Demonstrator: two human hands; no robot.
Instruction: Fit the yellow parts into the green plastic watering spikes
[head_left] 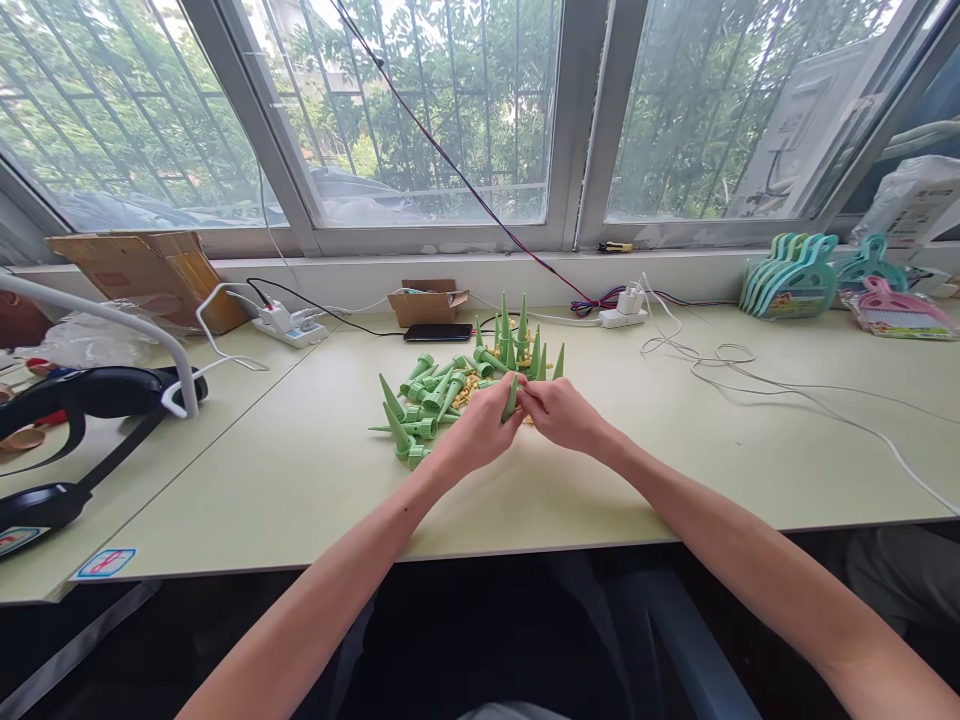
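My left hand (489, 420) is wrapped round a green plastic spike (511, 396), a cone whose tip points up. Pressed against it, my right hand (559, 412) has its fingers pinched at the spike's side; whatever they hold is hidden. Left of my hands lies a heap of loose green spikes (427, 400) with hollow collars. Small yellow pieces (466, 390) are scattered among them. Behind my hands, several green spikes (504, 325) stand upright, some with yellow bits at their sides.
At the back sit a small open cardboard box (427, 303) and a black phone (438, 333). Power strips (624, 314) and white cables (739, 360) lie to the right, near packaged dustpan-like sets (795, 275). A black strapped headset (97, 395) is at the left.
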